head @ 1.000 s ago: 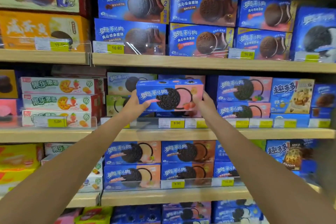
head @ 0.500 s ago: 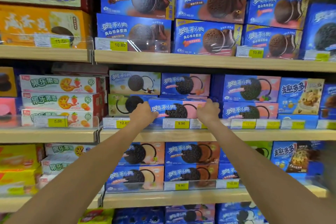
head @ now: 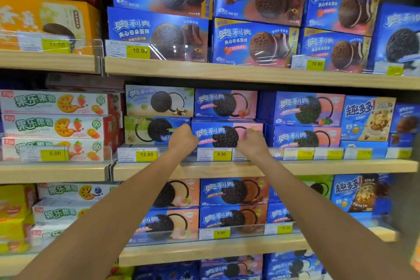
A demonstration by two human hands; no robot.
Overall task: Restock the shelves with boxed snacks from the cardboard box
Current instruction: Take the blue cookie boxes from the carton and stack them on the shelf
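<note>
Wooden middle shelf (head: 318, 167): stocked, price tags along its clear front rail. Blue-and-pink cardboard cookie box (head: 223, 135): lower tier, under a matching pink-faced box (head: 226, 104) at 12 o'clock, pale-green cookie box (head: 147, 130) touching at 9 o'clock. Left hand (head: 183, 140): curled against the box's left end. Right hand (head: 254, 141): fingers bent on its right front; both holding the box.

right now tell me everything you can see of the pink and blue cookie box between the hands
The cookie box is a flat cardboard carton, blue at left, pink at right, with a dark sandwich cookie printed in the middle. It lies level, face out, on the middle shelf under a matching box. The left hand and right hand press its ends.
</note>
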